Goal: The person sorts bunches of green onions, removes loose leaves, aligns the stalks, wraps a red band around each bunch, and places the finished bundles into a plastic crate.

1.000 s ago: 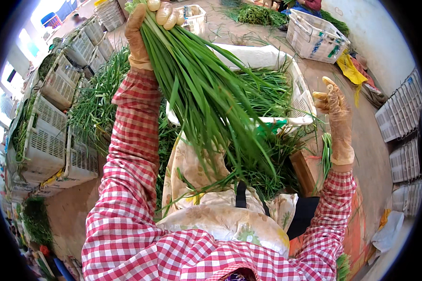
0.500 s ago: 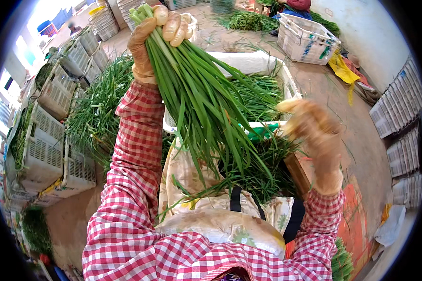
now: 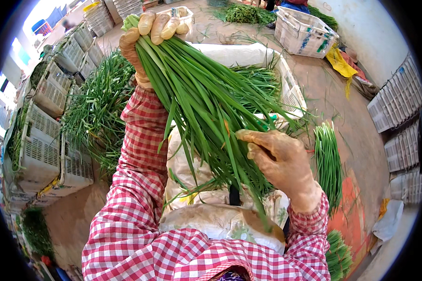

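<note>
My left hand (image 3: 157, 29), in a thin translucent glove, is closed round the pale stem ends of a large bunch of garlic chives (image 3: 192, 89). The bunch is held up at a slant, its long green leaves fanning down to the right across my lap. At the leaves' right side is my gloved right hand (image 3: 283, 161), thumb and forefinger pinched against some of them. One orange-tinged leaf tip shows close to those fingers. Behind the bunch stands a white crate (image 3: 293, 96) with a white liner (image 3: 229, 52), holding more chives. A stained pale apron (image 3: 211, 222) covers my lap.
A loose heap of chives (image 3: 96, 98) lies to the left, beside stacked white crates (image 3: 42, 145). On the floor at right lies a neat bundle (image 3: 327, 164); another bundle (image 3: 337, 257) is nearer. More crates (image 3: 396, 105) line the right wall. A far crate (image 3: 302, 37) stands near a partly visible person (image 3: 295, 4).
My right hand has come in from the right, where it was blurred and apart, to the leaves. The bunch has shifted slightly left. A bundle on the floor at right is now uncovered.
</note>
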A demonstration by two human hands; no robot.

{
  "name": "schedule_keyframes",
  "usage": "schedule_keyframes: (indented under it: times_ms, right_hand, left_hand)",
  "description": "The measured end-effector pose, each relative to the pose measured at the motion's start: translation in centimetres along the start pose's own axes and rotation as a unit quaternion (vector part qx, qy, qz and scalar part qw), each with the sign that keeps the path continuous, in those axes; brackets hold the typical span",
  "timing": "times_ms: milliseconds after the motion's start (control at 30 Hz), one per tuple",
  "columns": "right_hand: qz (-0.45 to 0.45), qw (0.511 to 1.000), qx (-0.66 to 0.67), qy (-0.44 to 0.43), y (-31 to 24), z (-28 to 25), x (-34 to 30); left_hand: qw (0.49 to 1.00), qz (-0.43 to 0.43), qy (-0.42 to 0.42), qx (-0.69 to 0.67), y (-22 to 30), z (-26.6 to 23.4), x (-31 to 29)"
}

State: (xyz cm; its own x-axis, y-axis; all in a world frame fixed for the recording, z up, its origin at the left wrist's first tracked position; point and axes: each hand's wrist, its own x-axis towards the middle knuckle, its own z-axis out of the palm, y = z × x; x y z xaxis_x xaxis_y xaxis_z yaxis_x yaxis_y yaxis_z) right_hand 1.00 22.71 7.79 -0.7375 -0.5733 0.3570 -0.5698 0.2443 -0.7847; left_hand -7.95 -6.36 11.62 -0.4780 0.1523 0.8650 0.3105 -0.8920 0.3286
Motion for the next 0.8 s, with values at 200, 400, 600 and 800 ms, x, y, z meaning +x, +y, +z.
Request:
schedule_keyframes:
  times_ms: [200,400,600,800]
  right_hand:
    - [0.007,0.998,-0.044,0.036,0.7,2.7,0.0]
    - [-0.08,0.982,-0.131,0.11,-0.3,3.6,1.0]
    - [-0.165,0.939,-0.271,0.136,-0.3,4.8,1.6]
    - [-0.173,0.961,-0.16,0.142,-0.1,5.3,2.3]
  left_hand:
    - [0.999,-0.003,-0.052,-0.001,0.4,-1.1,-0.6]
    - [0.996,-0.03,-0.08,-0.001,1.2,-1.3,-0.7]
    - [1.0,0.002,-0.016,-0.012,0.5,-0.5,-1.6]
    - [0.998,0.017,0.014,-0.056,0.2,-0.1,-2.3]
